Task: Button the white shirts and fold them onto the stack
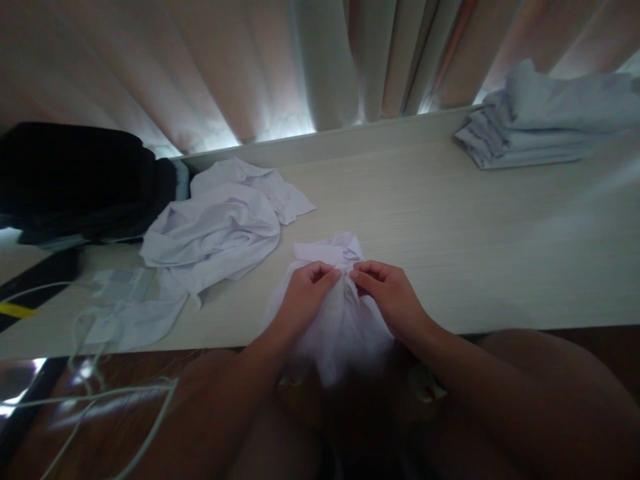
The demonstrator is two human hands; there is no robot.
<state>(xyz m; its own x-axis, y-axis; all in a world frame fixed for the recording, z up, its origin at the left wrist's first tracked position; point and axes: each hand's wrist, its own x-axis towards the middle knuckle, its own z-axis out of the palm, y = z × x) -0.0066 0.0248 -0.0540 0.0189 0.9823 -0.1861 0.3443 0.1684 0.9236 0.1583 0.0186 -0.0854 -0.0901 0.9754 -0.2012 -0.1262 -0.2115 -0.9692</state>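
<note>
left hand and right hand each pinch a white shirt between thumb and fingers, close together near its collar. the shirt drapes over the table's near edge; crumpled cloth lies left, a folded stack far right.

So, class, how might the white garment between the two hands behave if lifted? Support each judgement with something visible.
The white garment would probably be floppy, since it falls in loose folds and droops past the front edge of the table. It is likely light: the left hand and right hand hold it with only small pinches.
</note>
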